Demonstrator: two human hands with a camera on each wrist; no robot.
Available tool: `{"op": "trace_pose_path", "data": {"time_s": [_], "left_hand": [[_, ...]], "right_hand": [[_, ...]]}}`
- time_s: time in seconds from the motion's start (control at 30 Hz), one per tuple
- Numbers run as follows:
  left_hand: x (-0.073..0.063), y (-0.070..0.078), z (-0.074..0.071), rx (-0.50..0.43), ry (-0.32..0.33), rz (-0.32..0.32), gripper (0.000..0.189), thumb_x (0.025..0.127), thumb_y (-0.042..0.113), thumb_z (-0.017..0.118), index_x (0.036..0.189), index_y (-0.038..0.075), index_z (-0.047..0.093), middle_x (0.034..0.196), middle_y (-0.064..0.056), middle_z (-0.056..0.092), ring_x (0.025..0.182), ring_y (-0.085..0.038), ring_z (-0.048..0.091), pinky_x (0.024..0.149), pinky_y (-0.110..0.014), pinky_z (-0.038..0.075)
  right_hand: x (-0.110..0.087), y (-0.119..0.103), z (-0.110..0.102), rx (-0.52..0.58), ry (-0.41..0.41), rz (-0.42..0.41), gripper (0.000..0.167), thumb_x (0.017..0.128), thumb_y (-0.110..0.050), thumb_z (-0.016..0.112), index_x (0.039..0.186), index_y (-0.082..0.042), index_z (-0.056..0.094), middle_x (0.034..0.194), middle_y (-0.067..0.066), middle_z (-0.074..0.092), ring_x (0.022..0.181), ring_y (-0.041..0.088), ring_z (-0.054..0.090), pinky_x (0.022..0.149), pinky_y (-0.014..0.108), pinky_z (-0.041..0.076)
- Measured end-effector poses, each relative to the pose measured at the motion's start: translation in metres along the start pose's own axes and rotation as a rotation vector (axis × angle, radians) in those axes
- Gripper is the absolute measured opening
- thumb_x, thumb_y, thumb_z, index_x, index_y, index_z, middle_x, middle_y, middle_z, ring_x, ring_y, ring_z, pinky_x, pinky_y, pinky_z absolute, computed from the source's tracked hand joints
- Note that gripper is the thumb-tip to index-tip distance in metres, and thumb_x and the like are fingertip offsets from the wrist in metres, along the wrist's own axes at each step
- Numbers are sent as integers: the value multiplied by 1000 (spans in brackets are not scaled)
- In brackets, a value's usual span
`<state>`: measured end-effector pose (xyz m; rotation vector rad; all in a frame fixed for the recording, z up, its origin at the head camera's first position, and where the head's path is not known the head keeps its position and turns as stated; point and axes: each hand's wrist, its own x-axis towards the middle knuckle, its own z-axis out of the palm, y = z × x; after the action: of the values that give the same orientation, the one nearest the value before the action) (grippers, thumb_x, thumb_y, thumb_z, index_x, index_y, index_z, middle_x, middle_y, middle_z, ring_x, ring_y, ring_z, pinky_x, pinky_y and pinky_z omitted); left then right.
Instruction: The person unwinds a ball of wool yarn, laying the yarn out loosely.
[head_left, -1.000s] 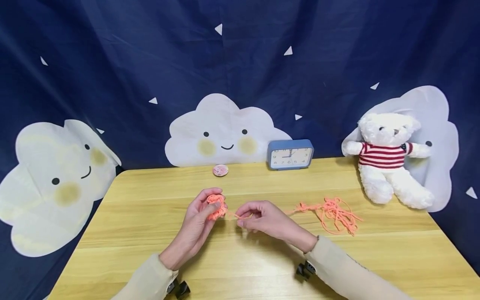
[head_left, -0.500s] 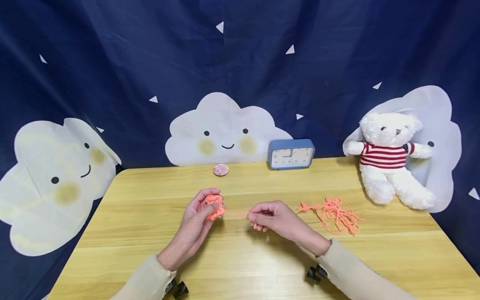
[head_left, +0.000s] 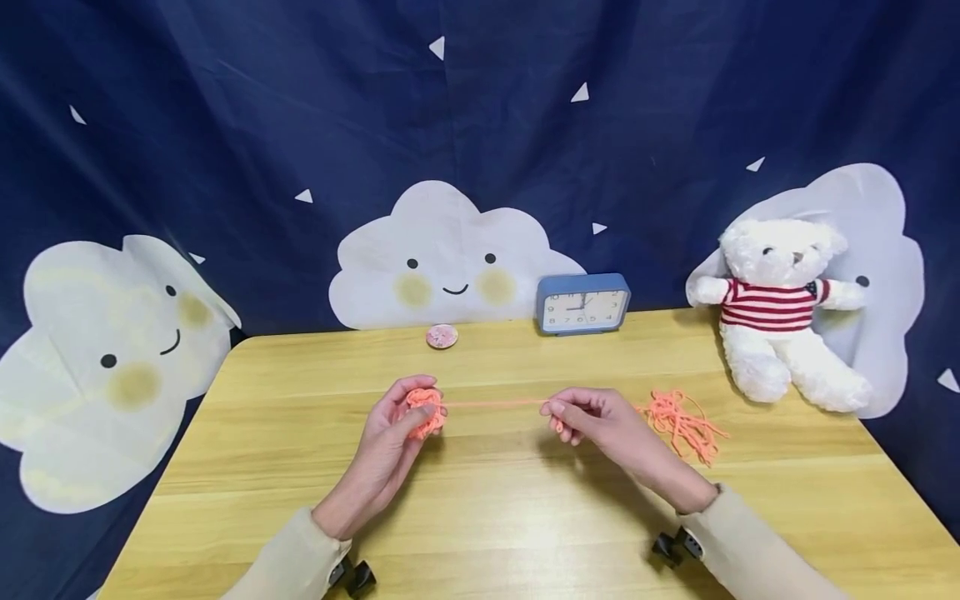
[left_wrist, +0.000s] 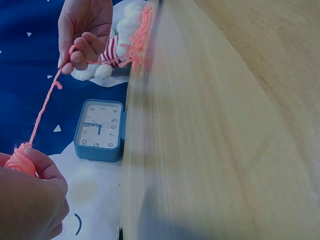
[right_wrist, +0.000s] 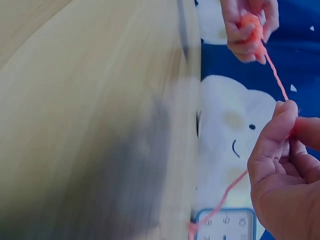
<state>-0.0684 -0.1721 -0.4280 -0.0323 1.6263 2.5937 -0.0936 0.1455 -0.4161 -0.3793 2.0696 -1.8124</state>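
A small wound bundle of orange yarn (head_left: 426,410) is held in my left hand (head_left: 390,442), thumb pressed over its front. From it a strand of yarn (head_left: 495,404) runs straight and taut to my right hand (head_left: 607,425), which pinches it between thumb and forefinger. In the left wrist view the taut strand (left_wrist: 44,107) slants up to the right fingers. A slack tail of yarn (right_wrist: 230,189) hangs below the right hand in the right wrist view. Beyond that hand, a loose tangle of orange yarn (head_left: 682,423) lies on the table, partly hidden by it.
A blue clock (head_left: 583,304) and a round pink patterned disc (head_left: 442,337) stand along the back of the wooden table (head_left: 300,367). At the back right sits a white teddy bear (head_left: 780,308) in a striped shirt. A dark blue curtain (head_left: 480,108) hangs behind.
My right hand has moved rightward, away from the left, and the strand between them has grown longer and straightened. The left hand stays nearly in place with the bundle.
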Motion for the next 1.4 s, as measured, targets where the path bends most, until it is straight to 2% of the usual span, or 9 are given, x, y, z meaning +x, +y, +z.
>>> {"op": "trace_pose_path", "data": {"time_s": [0.2,0.37,0.47,0.6,0.77,0.97,1.03,1.2,1.4], "left_hand": [[0,1,-1,9,4,-10,41,101,-14,60,141,-8,53,126,-15,61,103,-16,64,84,-23,61],[-1,2,-3,35,22,-38,46,101,-15,58,146,-6,52,130,-17,59,107,-18,65,87,-25,62],[-1,2,-4,37,27,-47,48,101,-16,58,148,-6,52,133,-20,59,108,-20,67,89,-27,62],[-2,1,-5,33,14,-33,48,101,-16,58,148,-7,52,130,-18,63,107,-20,68,92,-28,62],[-3,0,-8,33,12,-13,43,101,-15,58,144,-8,54,127,-16,65,106,-22,70,93,-29,62],[-5,1,-12,46,24,-13,41,103,-12,60,143,-7,55,129,-18,64,106,-23,71,91,-28,63],[-6,2,-13,54,39,-18,41,103,-11,59,144,-7,55,128,-16,65,105,-22,70,87,-27,63],[-8,5,-13,53,90,-22,45,103,-11,58,147,-6,53,127,-14,66,104,-17,66,84,-24,62],[-10,8,-14,49,102,-29,47,105,-10,56,151,-4,50,129,-13,64,100,-15,64,77,-22,59]], "right_hand": [[-8,-2,-18,42,69,-12,31,114,-13,59,124,15,69,98,14,70,82,13,64,76,27,62],[-13,-2,-30,85,172,-20,27,114,-12,59,120,11,70,95,7,69,81,11,62,72,23,60],[-16,0,-37,119,215,-34,25,114,-13,58,118,9,70,93,8,69,79,12,63,69,23,59],[-21,1,-48,136,254,-36,24,115,-15,58,117,5,71,91,10,69,77,16,67,70,27,63],[-27,6,-62,123,314,-44,26,115,-16,58,120,6,72,90,7,70,76,13,65,62,21,56],[-32,11,-74,175,333,-68,22,115,-15,58,116,-1,76,90,1,70,75,9,63,59,19,53],[-33,11,-77,189,331,-72,22,115,-15,58,115,-4,77,90,1,70,76,9,63,61,20,55],[-36,11,-82,228,335,-91,23,115,-15,59,116,1,76,92,3,71,78,11,64,64,21,57],[-49,19,-97,309,345,-106,21,114,-11,59,112,-5,79,92,4,72,77,9,66,67,20,59]]}}
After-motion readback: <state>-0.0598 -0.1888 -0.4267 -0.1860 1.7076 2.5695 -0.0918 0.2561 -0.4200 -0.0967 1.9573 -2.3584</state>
